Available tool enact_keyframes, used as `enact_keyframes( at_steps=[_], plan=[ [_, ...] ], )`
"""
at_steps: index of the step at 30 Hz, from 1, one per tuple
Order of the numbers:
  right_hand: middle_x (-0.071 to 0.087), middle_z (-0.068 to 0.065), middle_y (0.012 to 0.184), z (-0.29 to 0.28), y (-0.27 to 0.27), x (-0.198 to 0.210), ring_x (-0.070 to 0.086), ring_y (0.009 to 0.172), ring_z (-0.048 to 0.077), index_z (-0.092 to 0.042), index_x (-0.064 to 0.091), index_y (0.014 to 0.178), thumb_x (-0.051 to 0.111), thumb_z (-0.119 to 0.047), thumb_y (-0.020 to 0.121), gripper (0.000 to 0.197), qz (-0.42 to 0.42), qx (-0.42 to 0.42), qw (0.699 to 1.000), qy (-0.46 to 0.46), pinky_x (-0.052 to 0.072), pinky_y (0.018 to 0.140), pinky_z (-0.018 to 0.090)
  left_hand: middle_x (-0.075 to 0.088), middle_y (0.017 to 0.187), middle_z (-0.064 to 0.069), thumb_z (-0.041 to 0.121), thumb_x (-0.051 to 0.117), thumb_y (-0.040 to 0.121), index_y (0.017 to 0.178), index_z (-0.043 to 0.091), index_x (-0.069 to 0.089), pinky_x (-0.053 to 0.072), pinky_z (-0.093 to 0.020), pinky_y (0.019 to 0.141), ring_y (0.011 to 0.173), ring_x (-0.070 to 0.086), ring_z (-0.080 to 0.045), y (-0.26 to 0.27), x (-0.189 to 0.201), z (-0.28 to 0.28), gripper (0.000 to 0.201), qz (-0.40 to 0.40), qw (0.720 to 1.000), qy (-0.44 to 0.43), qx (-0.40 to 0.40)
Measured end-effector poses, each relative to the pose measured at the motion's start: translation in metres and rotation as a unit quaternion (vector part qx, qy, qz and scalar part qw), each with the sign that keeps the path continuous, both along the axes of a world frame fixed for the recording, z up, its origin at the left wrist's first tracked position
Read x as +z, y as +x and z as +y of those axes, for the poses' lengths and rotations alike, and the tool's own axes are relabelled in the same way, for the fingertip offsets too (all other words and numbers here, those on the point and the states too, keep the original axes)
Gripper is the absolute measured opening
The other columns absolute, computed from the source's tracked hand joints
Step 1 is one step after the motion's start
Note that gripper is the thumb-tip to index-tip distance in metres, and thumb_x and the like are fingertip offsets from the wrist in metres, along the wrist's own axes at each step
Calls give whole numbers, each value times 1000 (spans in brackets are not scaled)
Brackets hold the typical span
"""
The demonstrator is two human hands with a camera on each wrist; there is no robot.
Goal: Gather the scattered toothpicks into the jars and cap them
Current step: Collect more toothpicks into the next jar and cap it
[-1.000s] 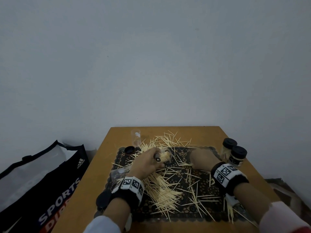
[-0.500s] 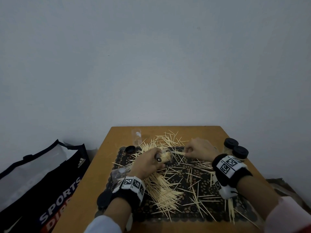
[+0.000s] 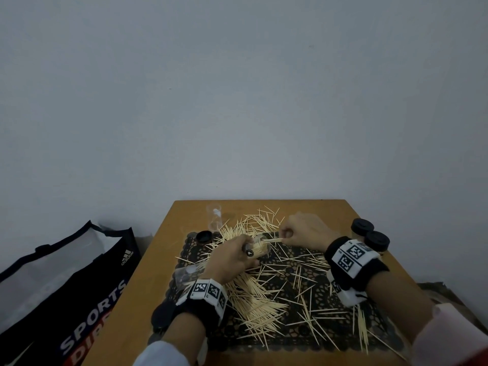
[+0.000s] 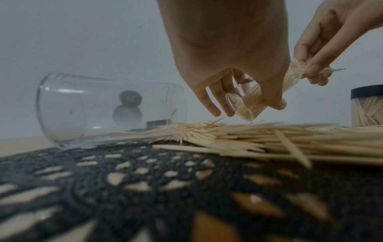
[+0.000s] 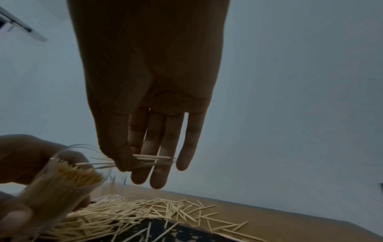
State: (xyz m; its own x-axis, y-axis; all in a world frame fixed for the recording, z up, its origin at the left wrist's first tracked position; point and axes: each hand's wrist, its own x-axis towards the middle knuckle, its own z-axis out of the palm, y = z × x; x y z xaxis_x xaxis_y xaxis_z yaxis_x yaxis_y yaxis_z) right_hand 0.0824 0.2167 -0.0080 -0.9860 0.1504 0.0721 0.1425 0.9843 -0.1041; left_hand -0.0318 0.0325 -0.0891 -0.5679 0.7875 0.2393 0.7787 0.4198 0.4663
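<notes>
A small bundle of toothpicks [image 5: 149,159] is pinched by the right hand [image 3: 303,232] at the mouth of a clear jar [image 5: 60,185], which is gripped tilted in the left hand [image 3: 229,262] and is nearly full. Beneath both hands, loose toothpicks [image 3: 253,299] are strewn over a dark lace mat [image 3: 295,331] on the tabletop [image 3: 148,286]. Two capped jars [image 3: 369,235] are seen just right of the right hand.

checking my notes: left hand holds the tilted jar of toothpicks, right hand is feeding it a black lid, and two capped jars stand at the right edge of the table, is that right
One thing is off: the right hand pinches a small bundle of toothpicks, not a black lid, at the mouth of the tilted jar; the right wrist view shows it. The left hand does hold that jar, and the two capped jars stand at the table's right edge.
</notes>
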Motion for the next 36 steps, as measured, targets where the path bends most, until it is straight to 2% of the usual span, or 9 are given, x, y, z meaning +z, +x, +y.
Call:
enact_keyframes(
  at_steps=[6, 9, 11, 15, 18, 24, 27, 29, 36],
  plan=[
    [69, -8, 90, -16, -13, -5, 49, 62, -3, -20, 72, 100, 63, -31, 91, 17, 18, 30, 999, -35, 32, 52, 10, 65, 113, 4, 46, 73, 82, 127, 21, 53, 39, -18, 68, 89, 57, -9, 1, -1, 1, 55, -21, 999, 11, -23],
    [70, -3, 82, -19, -16, -8, 59, 55, 0, -10, 73, 101, 69, -15, 87, 15, 32, 18, 985, -170, 47, 50, 15, 63, 105, 7, 48, 73, 81, 124, 21, 54, 33, -13, 62, 83, 56, -8, 1, -2, 1, 55, -24, 999, 19, -20],
    [67, -4, 75, -17, -17, -7, 58, 48, -2, -6, 73, 99, 73, -7, 83, 16, 33, 0, 971, -239, 46, 46, 13, 59, 100, 12, 49, 73, 81, 124, 22, 54, 32, -12, 60, 82, 55, -8, 1, -2, 1, 54, -26, 999, 23, -15],
    [70, 7, 85, -13, -18, -5, 66, 64, 11, -5, 73, 93, 76, 1, 76, 19, 40, -32, 943, -328, 54, 57, 20, 56, 95, 12, 48, 72, 82, 121, 22, 54, 29, -14, 57, 79, 52, -7, 1, -2, 1, 51, -21, 999, 25, -5],
    [71, 9, 86, -11, -17, -2, 66, 71, 13, -4, 73, 88, 74, 6, 75, 16, 57, -42, 934, -351, 56, 64, 22, 56, 94, 12, 48, 72, 82, 119, 22, 54, 30, -16, 57, 78, 53, -8, 1, -2, 2, 49, -20, 999, 28, 1],
    [70, 5, 83, -16, -20, -5, 66, 70, 9, -6, 71, 84, 75, 3, 76, 13, 123, -42, 920, -369, 56, 62, 18, 58, 98, 11, 50, 71, 82, 121, 22, 53, 36, -23, 66, 83, 57, -12, 1, -2, 1, 51, -25, 999, 29, 1],
    [70, 3, 81, -19, -22, -8, 67, 63, 3, -5, 70, 86, 73, 3, 78, 12, 153, -31, 884, -441, 54, 58, 16, 60, 100, 10, 51, 71, 82, 121, 22, 53, 36, -20, 63, 83, 57, -10, 0, -3, 1, 52, -25, 999, 34, 0],
    [71, 5, 87, -17, -23, -8, 68, 64, 7, -8, 69, 88, 69, 0, 83, 10, 174, -39, 862, -474, 55, 56, 18, 62, 102, 9, 51, 70, 82, 121, 22, 53, 36, -18, 62, 83, 58, -10, 0, -3, 1, 51, -29, 999, 40, 1],
    [71, 8, 103, 1, -16, -18, 68, 69, 19, -14, 67, 102, 59, -11, 92, 13, 219, -53, 841, -491, 52, 47, 18, 58, 89, 9, 54, 65, 85, 117, 22, 51, 35, -24, 62, 77, 56, -12, -2, -5, 1, 48, -13, 999, 48, 13]
  ],
)
